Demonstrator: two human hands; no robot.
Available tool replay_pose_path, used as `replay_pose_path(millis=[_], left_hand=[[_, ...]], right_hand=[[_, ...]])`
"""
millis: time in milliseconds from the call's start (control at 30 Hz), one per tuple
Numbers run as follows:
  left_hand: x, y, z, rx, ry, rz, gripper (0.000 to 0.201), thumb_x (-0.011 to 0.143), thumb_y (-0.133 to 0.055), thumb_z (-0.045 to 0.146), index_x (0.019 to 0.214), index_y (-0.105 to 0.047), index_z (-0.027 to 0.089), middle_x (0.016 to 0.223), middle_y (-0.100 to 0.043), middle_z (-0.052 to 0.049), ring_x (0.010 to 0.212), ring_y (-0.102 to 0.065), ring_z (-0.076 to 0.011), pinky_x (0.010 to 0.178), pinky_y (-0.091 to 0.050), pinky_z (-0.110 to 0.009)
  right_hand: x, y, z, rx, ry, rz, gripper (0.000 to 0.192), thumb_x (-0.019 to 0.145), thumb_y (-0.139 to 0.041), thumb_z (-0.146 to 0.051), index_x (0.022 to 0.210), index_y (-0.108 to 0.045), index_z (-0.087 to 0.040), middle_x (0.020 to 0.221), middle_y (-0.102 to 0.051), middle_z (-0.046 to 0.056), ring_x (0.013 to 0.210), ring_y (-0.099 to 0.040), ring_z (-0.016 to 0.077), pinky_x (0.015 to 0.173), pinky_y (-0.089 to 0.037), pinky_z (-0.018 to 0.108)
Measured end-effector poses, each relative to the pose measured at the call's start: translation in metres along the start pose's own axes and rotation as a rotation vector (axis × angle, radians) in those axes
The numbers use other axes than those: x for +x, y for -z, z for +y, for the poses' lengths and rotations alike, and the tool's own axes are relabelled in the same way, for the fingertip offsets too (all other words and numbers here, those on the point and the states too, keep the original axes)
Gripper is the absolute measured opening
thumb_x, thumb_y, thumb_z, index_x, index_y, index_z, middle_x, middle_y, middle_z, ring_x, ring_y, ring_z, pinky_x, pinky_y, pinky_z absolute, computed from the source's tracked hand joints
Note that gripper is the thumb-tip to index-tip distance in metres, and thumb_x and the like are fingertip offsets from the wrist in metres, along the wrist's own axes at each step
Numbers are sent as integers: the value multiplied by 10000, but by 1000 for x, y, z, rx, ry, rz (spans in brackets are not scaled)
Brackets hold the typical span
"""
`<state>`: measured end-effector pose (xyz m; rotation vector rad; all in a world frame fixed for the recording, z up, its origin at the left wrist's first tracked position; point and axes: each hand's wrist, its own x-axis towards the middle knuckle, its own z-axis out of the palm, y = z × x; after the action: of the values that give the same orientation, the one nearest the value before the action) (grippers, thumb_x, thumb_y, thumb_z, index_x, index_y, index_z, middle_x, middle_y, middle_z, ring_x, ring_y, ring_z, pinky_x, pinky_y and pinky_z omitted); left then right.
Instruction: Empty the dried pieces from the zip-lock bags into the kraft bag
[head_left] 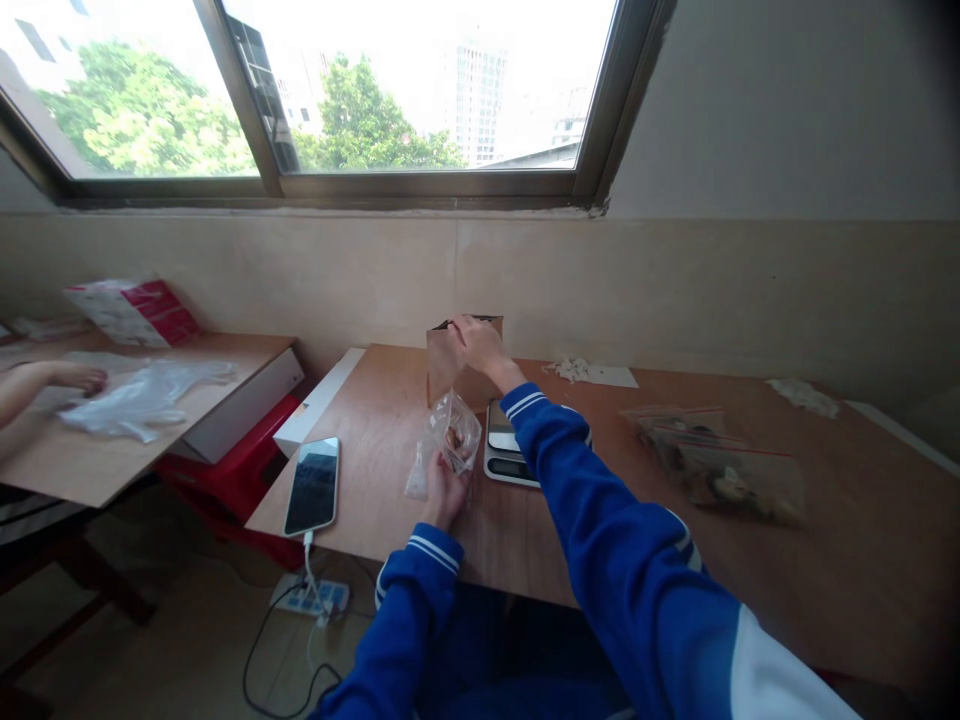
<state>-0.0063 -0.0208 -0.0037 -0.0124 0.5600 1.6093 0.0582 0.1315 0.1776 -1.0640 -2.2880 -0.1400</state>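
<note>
Blue sleeves with white cuff stripes fill the near edge of the view, both arms reaching out over the brown wooden table. Just past the near edge of the table, the left hand is raised with its wrist bent up, fingers closed around the lower part of a small clear plastic zip bag that holds a few brown pieces. It keeps the bag upright just left of the flat silver kitchen scale.

Stretching further, the right arm crosses above the scale, and the right hand lies palm down on the top edge of a brown paper bag standing directly behind the scale. Its fingers curl over the bag's opening; whether they pinch the rim or merely rest on it I cannot tell.

Left of the scale a white smartphone with a dark screen lies flat on the table, a white cable running from it down to a power strip on the floor. Right of the scale lie larger clear zip bags with red seals. Far left of the scale, at a separate table, another person's hand rests on crumpled clear plastic.
</note>
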Motion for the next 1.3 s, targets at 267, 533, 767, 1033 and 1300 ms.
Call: replay_pose_path(millis=[267, 533, 767, 1033, 1300], left_hand=[[-2, -1, 1, -27, 10, -15, 201, 921, -475, 163, 1019, -650, 151, 884, -703, -49, 599, -616, -113, 554, -510, -221], [-1, 1, 1, -19, 29, -74, 226, 934, -465, 192, 981, -681, 147, 969, -733, -100, 869, -702, -188, 766, -568, -296], [-1, 8, 1, -58, -2, -94, 228, 837, -471, 52, 876, -669, 158, 898, -730, -57, 818, -703, -157, 805, -557, -288], [-8, 0, 0, 23, -30, -97, 385, 748, -490, -55, 1021, -636, 172, 1010, -724, -53, 892, -698, -148, 863, -544, -273], [-10, -2, -3, 82, -53, -81, 499, 810, -552, -60, 1212, -594, 231, 1156, -700, -34, 979, -688, -117, 923, -530, -240]], right_hand=[[0, 0, 14, -32, -144, -18, 405, 1029, -319, -286, 981, -683, -114, 1108, -634, 177, 1063, -571, 270, 989, -387, 423], [-27, 28, -4, 420, -109, 189, 225, 923, -417, -169, 969, -637, -159, 1037, -619, 99, 986, -588, 199, 918, -460, 317], [-72, 48, -7, 367, -316, -851, 285, 797, -461, -34, 850, -725, -127, 697, -693, 57, 617, -625, 139, 611, -454, 218], [-103, 5, -22, 287, -91, -720, 196, 790, -561, -74, 918, -703, -116, 929, -730, 98, 761, -614, 175, 605, -401, 227], [-113, -21, -8, 525, -48, -652, 269, 792, -697, -209, 1053, -667, -154, 953, -699, 70, 796, -610, 176, 705, -462, 250]])
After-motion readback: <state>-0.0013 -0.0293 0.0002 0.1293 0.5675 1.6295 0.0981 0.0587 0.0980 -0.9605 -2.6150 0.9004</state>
